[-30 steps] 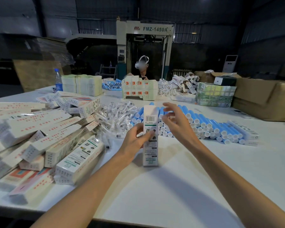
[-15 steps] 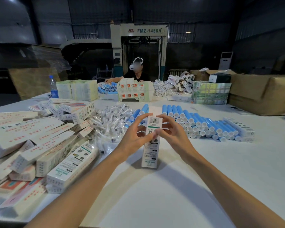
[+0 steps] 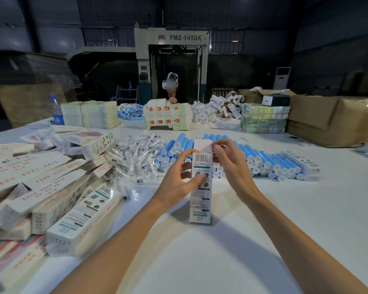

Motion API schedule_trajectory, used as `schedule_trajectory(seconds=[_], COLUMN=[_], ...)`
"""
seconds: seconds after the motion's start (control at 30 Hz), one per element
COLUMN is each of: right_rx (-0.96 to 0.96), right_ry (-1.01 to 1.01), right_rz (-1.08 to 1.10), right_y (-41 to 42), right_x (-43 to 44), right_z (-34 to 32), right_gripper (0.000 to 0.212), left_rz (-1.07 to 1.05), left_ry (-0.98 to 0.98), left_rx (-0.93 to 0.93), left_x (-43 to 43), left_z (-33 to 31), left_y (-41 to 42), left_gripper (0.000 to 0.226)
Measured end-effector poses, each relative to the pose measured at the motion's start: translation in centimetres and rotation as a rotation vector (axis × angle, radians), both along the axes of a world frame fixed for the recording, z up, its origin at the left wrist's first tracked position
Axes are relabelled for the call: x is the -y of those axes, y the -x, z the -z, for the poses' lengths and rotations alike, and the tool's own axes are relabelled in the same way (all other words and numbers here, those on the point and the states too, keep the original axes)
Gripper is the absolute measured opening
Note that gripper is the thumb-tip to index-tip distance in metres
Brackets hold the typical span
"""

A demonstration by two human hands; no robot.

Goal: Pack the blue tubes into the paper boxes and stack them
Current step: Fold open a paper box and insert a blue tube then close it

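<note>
Paper box [image 3: 200,204] upright on worktop [image 3: 221,257]; left hand [image 3: 176,185] grips its side, right hand [image 3: 232,166] pinches top flap [image 3: 202,145]. Blue tubes [image 3: 266,161] lie just behind. Off-centre push could tip box or crease flap.

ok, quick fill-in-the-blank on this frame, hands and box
1. The left hand grips the paper box, which stands ____ on the table.
2. The right hand pinches the flap at the box's ____ end.
3. The tubes behind the box are ____ with white caps.
4. The pile of boxes lies on the person's ____ side.
Missing: upright; top; blue; left.
</note>
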State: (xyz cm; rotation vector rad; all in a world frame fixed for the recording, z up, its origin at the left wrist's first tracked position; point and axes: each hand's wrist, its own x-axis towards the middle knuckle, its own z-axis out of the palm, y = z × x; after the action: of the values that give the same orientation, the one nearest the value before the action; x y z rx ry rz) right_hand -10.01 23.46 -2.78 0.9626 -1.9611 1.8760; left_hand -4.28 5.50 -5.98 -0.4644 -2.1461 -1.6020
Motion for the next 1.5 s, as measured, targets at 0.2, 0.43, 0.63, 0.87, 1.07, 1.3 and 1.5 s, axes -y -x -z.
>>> schedule_trajectory(seconds=[0.2, 0.43, 0.63, 0.87, 1.07, 1.3, 1.5], right_rx=[0.147, 0.038, -0.152, -0.066, 0.024, 0.093, 0.111], right_ry=[-0.028, -0.164, -0.183, -0.131, -0.094, -0.155, -0.204], right_rz=[-0.049, -0.03, 0.052, -0.123, -0.145, -0.18, -0.206], right_y=[0.7, 1.3, 1.1, 0.7, 0.7, 0.6, 0.4], right_x=[-0.1, -0.2, -0.4, -1.0, -1.0, -1.2, -1.3], right_z=[-1.6, -3.0, -2.5, -2.4, -2.6, -3.8, -4.8], right_gripper=[0.023, 0.008, 0.003, 0.013, 0.005, 0.006, 0.005], left_rz=[-0.029, -0.056, -0.062, -0.072, -0.041, -0.031, 0.002], left_ry=[0.037, 0.058, 0.072, 0.074, 0.08, 0.071, -0.035], left_rx=[0.014, 0.016, 0.022, 0.021, 0.02, -0.002, -0.006], left_x=[0.1, 0.1, 0.0, 0.1, 0.0, -0.2, 0.0], left_z=[-0.1, -0.1, -0.1, -0.1, -0.1, -0.3, 0.3], left_y=[-0.4, -0.6, -0.6, -0.4, -0.7, -0.9, -0.6], left_gripper=[0.061, 0.064, 0.061, 0.063, 0.061, 0.059, 0.077])
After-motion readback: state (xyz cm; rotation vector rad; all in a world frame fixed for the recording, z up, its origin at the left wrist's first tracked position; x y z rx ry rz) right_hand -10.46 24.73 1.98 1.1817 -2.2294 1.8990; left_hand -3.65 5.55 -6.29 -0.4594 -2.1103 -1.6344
